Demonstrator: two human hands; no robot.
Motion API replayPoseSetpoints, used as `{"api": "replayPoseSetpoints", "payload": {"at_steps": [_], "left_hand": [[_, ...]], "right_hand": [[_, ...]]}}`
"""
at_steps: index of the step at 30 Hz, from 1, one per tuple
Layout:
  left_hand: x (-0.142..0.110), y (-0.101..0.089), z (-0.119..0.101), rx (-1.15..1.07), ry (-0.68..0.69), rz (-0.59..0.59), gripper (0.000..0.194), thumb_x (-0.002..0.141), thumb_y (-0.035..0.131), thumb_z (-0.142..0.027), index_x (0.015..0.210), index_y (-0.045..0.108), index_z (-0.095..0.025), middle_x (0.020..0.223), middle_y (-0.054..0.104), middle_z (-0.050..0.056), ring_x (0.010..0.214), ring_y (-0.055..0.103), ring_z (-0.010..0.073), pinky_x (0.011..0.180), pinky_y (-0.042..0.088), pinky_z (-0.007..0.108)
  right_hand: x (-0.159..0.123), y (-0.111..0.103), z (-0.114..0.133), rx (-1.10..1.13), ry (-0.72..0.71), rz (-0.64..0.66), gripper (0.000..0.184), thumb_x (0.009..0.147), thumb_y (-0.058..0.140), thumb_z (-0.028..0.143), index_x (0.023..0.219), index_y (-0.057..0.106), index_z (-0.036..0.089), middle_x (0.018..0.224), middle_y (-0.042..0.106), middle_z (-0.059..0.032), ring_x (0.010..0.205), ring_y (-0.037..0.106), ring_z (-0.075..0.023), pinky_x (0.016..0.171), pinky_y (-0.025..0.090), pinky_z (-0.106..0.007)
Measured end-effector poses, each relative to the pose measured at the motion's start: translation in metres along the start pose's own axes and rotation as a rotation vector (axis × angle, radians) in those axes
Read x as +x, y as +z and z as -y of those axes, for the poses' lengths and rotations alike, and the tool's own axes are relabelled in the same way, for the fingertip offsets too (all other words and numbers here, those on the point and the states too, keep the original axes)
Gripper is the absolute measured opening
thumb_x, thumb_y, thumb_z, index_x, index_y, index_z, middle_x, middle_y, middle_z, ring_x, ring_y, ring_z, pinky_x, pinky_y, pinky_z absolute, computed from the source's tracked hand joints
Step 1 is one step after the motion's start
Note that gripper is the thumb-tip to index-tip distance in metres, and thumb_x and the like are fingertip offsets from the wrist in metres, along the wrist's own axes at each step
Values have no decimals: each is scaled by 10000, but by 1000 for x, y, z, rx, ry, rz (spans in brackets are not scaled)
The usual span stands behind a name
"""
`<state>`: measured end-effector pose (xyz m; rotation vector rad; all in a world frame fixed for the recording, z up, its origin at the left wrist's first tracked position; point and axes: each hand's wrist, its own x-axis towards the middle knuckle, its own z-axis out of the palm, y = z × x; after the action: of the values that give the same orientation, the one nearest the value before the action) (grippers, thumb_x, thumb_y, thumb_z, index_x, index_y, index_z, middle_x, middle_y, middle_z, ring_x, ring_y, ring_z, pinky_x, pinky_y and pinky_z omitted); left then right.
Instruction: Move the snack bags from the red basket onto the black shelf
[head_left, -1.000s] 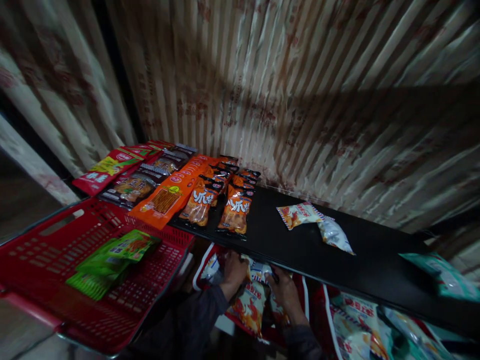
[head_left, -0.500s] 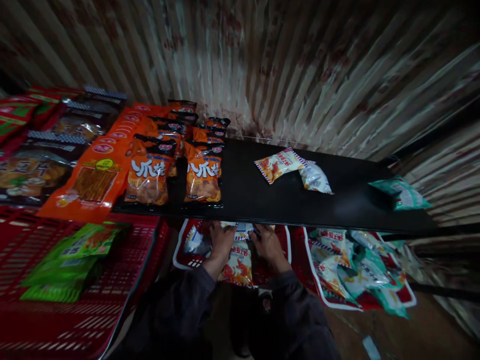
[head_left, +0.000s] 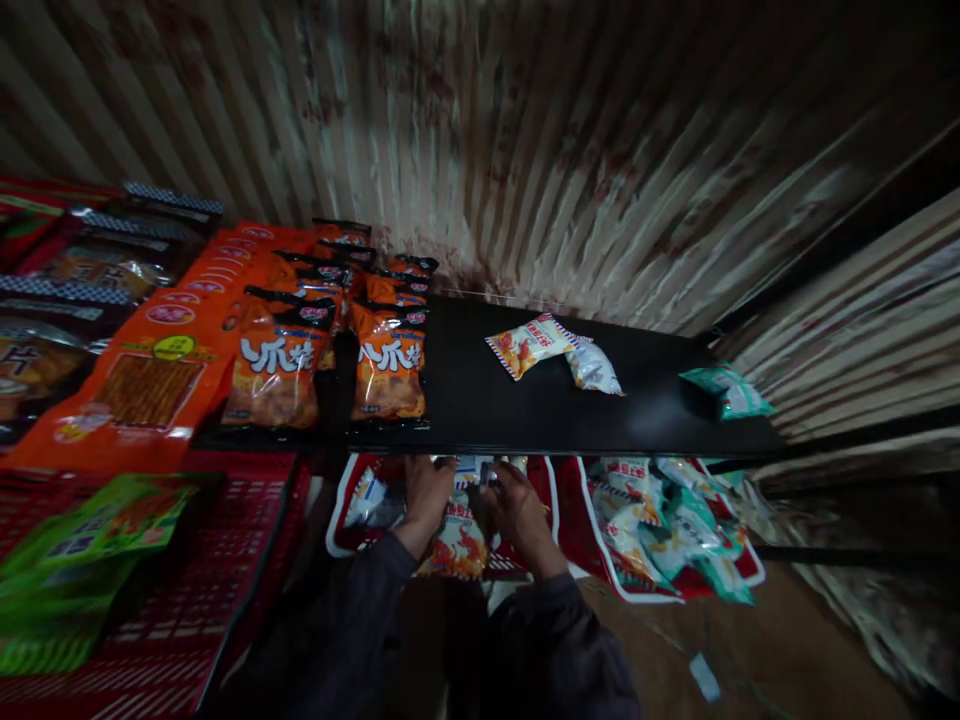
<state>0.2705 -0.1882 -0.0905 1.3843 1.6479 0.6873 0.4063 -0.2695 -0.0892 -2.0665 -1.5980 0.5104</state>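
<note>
Both my hands are low over a red basket with a white rim, under the front edge of a black shelf. Small white-and-orange snack packets with striped edges lie in it. My left hand is closed at the left side of a packet, its thumb toward the middle. From the right, my right hand curls its fingers on packets at the same spot. The shelf edge and dim light partly hide the fingertips. Another white packet lies left of my left hand.
Orange snack bags stand at the shelf's left. Two striped packets and a green packet lie farther right. A second basket holds several packets. Green bags lie in a large red crate.
The view has shifted, so the shelf and baskets appear farther left. My right hand's fingers have curled inward. Both hands stay at the packets in the basket.
</note>
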Motion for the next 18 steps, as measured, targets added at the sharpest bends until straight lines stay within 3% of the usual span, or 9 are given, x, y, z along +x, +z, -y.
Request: {"api": "replayPoseSetpoints", "payload": {"at_steps": [2,5,9,13,18], "left_hand": [[-6,-3,-3,-30,-2,-17,377,811,570,-214,1186,566,-178,1273,568,108,1290,454,251,1095,351,347],[-13,-16,-1,-59,-71,56,355,808,559,-188,1161,555,-147,1235,585,136,1170,553,238,987,436,322],[-25,-38,7,-90,-54,118,328,792,541,-109,1116,568,-145,1174,646,133,1120,595,229,952,438,311],[-40,-50,12,-118,-38,170,392,792,553,-107,1184,555,-132,1155,676,152,1088,626,248,926,452,335],[-50,-54,14,-127,-11,165,380,857,532,-158,1237,536,-163,1274,632,117,1182,580,196,1002,408,292]], "right_hand": [[-4,4,-2,-54,21,2,425,874,565,313,1266,619,158,1313,594,-151,1254,548,-284,1064,430,-401],[-11,14,1,-98,8,14,436,882,565,326,1279,611,152,1346,574,-161,1300,516,-282,1083,412,-397],[-16,23,8,-118,-9,23,364,866,583,263,1201,666,147,1344,581,-152,1346,475,-260,1110,385,-359],[-12,15,10,-115,-8,53,305,847,586,211,1123,701,152,1237,655,-108,1299,522,-232,1073,416,-324],[-8,7,13,-104,2,5,253,844,575,245,1035,722,168,1197,679,-106,1159,620,-225,1015,461,-330]]}}
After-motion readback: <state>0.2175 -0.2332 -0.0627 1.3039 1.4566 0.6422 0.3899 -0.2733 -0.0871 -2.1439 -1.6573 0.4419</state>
